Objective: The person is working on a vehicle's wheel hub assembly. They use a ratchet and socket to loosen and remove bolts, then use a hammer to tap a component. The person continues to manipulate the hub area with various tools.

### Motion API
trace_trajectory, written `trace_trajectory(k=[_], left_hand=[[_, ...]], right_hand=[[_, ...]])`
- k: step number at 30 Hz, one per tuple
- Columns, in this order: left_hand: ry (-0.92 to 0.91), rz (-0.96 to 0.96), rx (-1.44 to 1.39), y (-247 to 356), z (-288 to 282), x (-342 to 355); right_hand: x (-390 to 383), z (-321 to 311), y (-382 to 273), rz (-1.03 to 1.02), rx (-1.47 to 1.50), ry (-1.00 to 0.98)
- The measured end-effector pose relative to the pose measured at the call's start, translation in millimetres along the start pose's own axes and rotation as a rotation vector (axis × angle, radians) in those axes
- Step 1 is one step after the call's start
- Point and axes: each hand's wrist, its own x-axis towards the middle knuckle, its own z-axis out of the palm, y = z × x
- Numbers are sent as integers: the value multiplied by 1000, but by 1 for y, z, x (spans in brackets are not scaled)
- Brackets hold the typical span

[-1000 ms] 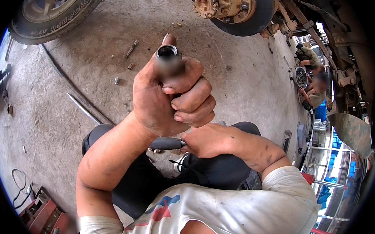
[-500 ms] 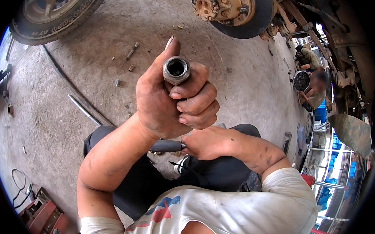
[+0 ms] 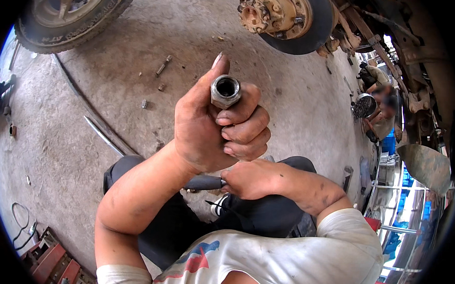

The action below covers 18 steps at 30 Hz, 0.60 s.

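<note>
My left hand (image 3: 202,128) is raised in front of me. Its fingers curl into the palm and the thumb points up. Between the thumb and the curled index finger it grips a hex-sided metal nut (image 3: 225,99), whose round, dark hole faces up at me. Lower down, over my lap, my right hand (image 3: 251,181) is closed round the end of a black handle (image 3: 204,183). That handle runs left behind my left wrist, and its far end is hidden. My legs are folded below, with one shoe (image 3: 218,206) partly showing.
A wheel hub with a brake disc (image 3: 293,23) juts in at the top. A wheel (image 3: 75,13) lies at upper left. Loose metal parts (image 3: 164,65) and a long bar (image 3: 103,134) lie on the concrete floor. Another person (image 3: 376,98) works at the right beside a round container (image 3: 363,106).
My left hand with the nut has moved slightly right and down in the picture, and the nut is tilted a little differently. My right hand keeps its hold on the handle.
</note>
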Motion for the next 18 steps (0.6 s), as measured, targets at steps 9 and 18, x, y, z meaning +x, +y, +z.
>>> trace_trajectory(k=[9,18], left_hand=[[76,1,71,1,4,1],[61,55,45,-5,3,0]], right_hand=[[2,1,1,7,-21,13],[1,1,0,-11,-26,2]])
